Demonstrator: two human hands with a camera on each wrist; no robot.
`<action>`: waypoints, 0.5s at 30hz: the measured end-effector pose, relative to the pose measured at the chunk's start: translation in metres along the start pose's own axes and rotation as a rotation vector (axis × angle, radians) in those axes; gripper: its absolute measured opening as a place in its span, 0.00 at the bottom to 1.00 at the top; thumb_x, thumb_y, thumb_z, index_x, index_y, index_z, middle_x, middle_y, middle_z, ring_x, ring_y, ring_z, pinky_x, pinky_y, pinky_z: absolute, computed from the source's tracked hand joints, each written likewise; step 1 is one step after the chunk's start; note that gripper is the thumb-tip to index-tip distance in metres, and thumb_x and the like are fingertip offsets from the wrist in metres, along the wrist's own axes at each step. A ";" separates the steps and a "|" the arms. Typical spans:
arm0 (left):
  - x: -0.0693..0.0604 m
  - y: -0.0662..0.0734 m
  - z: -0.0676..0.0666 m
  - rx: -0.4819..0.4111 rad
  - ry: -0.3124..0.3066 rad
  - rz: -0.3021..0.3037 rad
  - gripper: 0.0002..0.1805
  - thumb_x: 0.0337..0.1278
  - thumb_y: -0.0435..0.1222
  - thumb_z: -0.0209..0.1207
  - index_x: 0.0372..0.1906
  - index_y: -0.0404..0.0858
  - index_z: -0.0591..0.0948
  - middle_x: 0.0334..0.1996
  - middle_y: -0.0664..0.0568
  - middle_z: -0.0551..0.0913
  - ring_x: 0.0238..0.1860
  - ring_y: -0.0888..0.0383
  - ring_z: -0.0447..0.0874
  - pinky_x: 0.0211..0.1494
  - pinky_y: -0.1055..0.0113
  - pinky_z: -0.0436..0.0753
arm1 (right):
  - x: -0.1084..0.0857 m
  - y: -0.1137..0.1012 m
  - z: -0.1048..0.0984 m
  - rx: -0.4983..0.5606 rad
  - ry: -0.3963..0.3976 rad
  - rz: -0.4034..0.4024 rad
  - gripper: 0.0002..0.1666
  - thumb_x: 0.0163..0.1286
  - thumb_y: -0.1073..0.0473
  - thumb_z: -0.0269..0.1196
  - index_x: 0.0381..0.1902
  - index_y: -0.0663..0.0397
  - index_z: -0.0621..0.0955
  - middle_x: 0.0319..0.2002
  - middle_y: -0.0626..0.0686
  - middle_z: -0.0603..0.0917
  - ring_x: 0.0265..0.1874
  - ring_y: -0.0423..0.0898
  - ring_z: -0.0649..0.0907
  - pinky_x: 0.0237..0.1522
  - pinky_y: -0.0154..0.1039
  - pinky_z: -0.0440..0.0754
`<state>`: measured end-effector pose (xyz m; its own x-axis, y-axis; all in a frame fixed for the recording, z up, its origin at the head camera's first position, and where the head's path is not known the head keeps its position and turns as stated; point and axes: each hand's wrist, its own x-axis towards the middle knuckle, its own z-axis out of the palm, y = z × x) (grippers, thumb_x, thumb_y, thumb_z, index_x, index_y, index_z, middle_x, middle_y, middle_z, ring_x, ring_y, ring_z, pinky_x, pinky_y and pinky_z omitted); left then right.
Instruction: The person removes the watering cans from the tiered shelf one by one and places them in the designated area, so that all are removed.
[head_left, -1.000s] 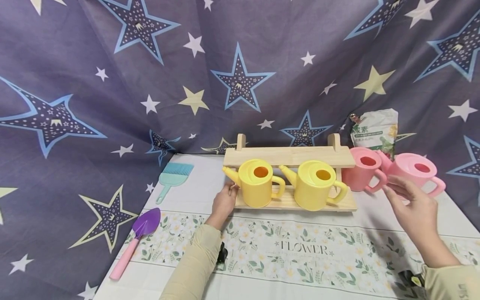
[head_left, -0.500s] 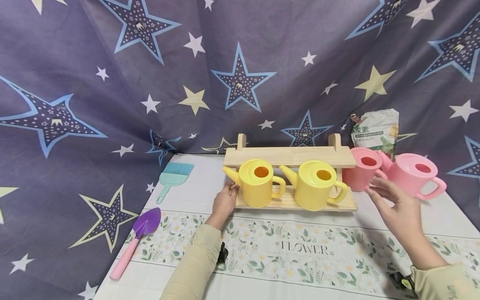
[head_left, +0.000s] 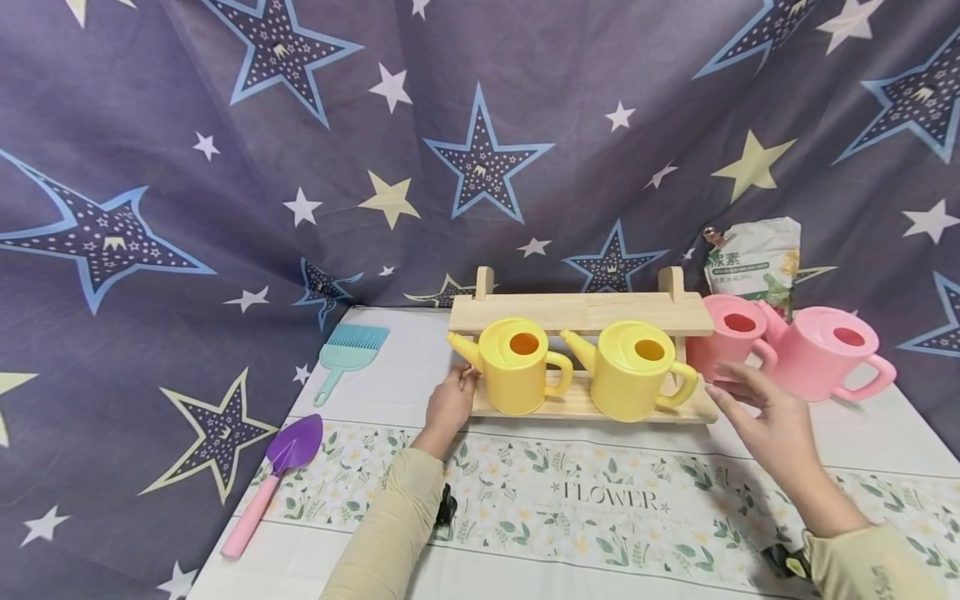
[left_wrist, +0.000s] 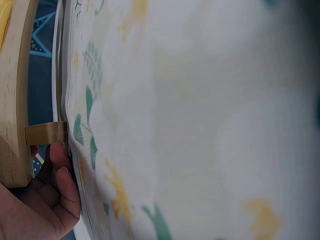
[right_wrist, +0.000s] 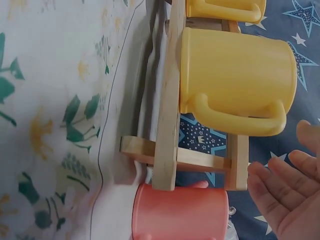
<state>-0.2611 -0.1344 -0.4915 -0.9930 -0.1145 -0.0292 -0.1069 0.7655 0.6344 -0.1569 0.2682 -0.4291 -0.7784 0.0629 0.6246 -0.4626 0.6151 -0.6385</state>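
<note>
A small two-tier wooden shelf [head_left: 581,313] stands on the table, with two yellow watering cans on its lower board: one on the left [head_left: 513,375] and one on the right [head_left: 628,379]. My left hand [head_left: 448,406] grips the shelf's lower left end; in the left wrist view its fingers [left_wrist: 67,192] curl under the board beside a short wooden leg [left_wrist: 46,133]. To the right of the shelf, my right hand [head_left: 772,425] hovers with fingers spread and nothing held. Behind it stand a coral-pink watering can [head_left: 723,337] and a lighter pink one [head_left: 821,354].
On the left lie a teal brush [head_left: 348,358] and a purple trowel [head_left: 292,446] with a pink handle. A white printed bag [head_left: 753,262] leans at the back right. A flower-printed cloth [head_left: 600,508] covers the table, and a star-patterned curtain [head_left: 375,142] hangs behind.
My right hand has moved left, from beside the lighter pink watering can towards the shelf's right end. The left hand, the shelf and the watering cans have stayed in place.
</note>
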 end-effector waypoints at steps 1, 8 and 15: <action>0.000 0.000 0.000 -0.001 0.000 0.001 0.23 0.75 0.53 0.44 0.63 0.47 0.73 0.51 0.41 0.83 0.35 0.48 0.82 0.39 0.53 0.78 | 0.000 0.000 0.001 0.000 -0.007 -0.001 0.21 0.56 0.75 0.70 0.48 0.63 0.83 0.42 0.24 0.78 0.40 0.24 0.82 0.43 0.17 0.74; 0.000 -0.001 0.000 0.004 0.007 0.007 0.23 0.74 0.53 0.44 0.63 0.47 0.74 0.49 0.40 0.84 0.34 0.47 0.82 0.37 0.54 0.78 | -0.001 -0.003 0.008 -0.011 -0.051 0.016 0.20 0.57 0.74 0.70 0.48 0.64 0.82 0.43 0.48 0.86 0.40 0.20 0.79 0.41 0.17 0.74; 0.000 -0.001 0.001 0.011 0.014 0.015 0.23 0.74 0.54 0.44 0.62 0.47 0.74 0.49 0.40 0.84 0.34 0.46 0.83 0.38 0.53 0.79 | -0.002 -0.004 0.012 -0.011 -0.075 0.040 0.21 0.58 0.74 0.69 0.51 0.64 0.81 0.46 0.61 0.85 0.40 0.18 0.78 0.41 0.16 0.74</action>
<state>-0.2613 -0.1347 -0.4925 -0.9936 -0.1123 -0.0090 -0.0931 0.7740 0.6263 -0.1584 0.2566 -0.4334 -0.8262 0.0289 0.5626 -0.4259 0.6215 -0.6575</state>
